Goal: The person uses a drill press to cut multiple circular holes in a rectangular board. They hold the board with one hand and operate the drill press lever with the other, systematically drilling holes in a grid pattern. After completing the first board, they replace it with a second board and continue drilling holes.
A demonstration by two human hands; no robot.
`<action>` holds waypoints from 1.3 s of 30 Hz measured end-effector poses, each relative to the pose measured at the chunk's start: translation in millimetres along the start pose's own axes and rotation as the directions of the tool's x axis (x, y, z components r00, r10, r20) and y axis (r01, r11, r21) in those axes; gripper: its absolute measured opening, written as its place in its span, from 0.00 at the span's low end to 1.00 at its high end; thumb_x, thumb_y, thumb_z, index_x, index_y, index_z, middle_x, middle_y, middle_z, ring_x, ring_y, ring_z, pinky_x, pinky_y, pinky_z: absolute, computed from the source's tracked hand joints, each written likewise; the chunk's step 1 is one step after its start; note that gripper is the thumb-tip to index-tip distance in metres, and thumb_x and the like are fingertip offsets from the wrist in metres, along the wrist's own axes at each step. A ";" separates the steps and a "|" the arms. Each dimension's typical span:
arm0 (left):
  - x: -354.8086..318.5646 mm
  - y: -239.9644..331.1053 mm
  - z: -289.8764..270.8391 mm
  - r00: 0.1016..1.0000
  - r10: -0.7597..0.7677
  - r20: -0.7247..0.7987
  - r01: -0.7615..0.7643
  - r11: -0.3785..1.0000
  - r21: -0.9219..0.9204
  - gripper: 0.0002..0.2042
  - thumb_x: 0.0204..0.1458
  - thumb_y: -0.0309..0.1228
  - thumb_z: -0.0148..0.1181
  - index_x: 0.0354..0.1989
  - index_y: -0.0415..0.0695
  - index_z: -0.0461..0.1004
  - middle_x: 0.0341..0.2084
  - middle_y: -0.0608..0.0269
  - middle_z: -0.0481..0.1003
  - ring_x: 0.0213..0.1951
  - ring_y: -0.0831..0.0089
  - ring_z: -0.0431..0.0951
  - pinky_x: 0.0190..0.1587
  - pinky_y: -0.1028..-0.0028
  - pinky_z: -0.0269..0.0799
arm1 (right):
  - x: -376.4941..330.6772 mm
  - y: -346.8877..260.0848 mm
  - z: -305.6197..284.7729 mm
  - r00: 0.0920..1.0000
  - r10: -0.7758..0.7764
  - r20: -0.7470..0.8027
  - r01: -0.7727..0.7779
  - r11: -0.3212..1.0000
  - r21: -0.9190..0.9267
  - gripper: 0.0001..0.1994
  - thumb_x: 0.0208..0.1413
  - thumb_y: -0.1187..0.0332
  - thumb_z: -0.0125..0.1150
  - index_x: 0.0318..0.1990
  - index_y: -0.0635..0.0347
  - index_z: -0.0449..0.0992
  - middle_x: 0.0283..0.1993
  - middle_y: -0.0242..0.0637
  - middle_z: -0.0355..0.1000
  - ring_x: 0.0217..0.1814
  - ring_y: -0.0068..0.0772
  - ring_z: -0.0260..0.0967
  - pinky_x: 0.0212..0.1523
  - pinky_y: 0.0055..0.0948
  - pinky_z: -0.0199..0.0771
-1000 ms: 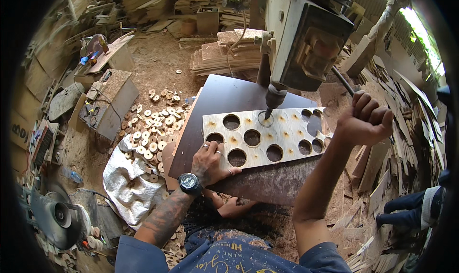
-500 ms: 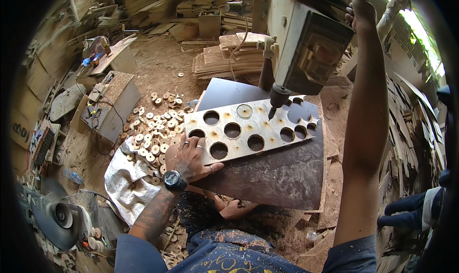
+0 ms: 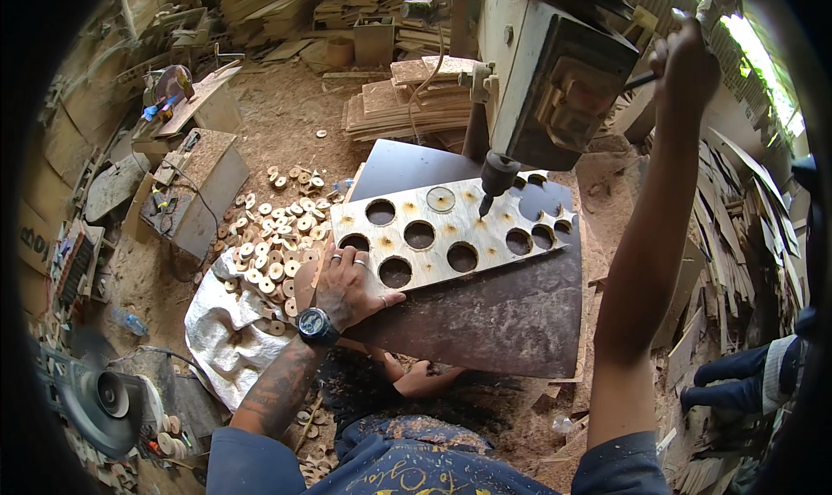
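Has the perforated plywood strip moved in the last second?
Yes, the perforated plywood strip has shifted left, judged against the dark tabletop beneath it.

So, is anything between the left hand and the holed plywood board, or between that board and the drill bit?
Nothing visible: the left hand rests directly on the plywood board at its left end, and nothing shows between board and drill bit. Whether the tip touches is unclear.
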State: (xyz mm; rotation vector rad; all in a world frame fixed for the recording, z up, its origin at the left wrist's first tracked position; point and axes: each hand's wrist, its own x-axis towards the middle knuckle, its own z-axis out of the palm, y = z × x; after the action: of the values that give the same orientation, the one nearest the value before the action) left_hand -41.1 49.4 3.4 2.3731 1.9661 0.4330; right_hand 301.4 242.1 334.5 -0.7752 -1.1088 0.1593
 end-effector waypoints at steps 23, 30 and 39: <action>12.9 6.7 -14.3 0.979 0.190 0.067 -0.200 0.960 0.198 0.55 0.46 0.72 0.60 0.64 0.27 0.64 0.38 0.48 0.77 0.41 0.58 0.78 0.48 0.64 0.73 | -129.0 -3.6 -55.8 0.983 -0.004 -0.186 0.094 0.873 0.479 0.20 0.61 0.76 0.49 0.16 0.53 0.53 0.15 0.25 0.43 0.13 0.18 0.36 0.18 0.26 0.46; 19.1 7.4 -15.3 0.981 0.134 0.140 -0.145 0.987 0.071 0.55 0.46 0.71 0.62 0.66 0.29 0.63 0.38 0.45 0.76 0.43 0.53 0.79 0.50 0.59 0.74 | -143.6 17.1 -71.0 0.993 -0.077 -0.090 0.114 0.825 0.554 0.21 0.61 0.74 0.47 0.17 0.50 0.49 0.13 0.25 0.41 0.14 0.18 0.33 0.19 0.26 0.44; 11.6 14.2 -9.2 0.984 0.158 0.080 -0.167 0.979 0.116 0.54 0.44 0.70 0.65 0.63 0.27 0.65 0.35 0.47 0.76 0.39 0.56 0.79 0.45 0.63 0.75 | -161.5 30.6 -82.3 0.995 -0.094 -0.035 0.098 0.826 0.556 0.21 0.59 0.72 0.47 0.17 0.48 0.46 0.13 0.27 0.39 0.15 0.22 0.33 0.23 0.31 0.48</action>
State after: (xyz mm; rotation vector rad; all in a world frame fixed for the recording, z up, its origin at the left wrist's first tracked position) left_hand -27.8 56.3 17.2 2.5966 1.8274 0.2360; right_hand 304.1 147.1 177.1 -0.1912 -1.0182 0.3775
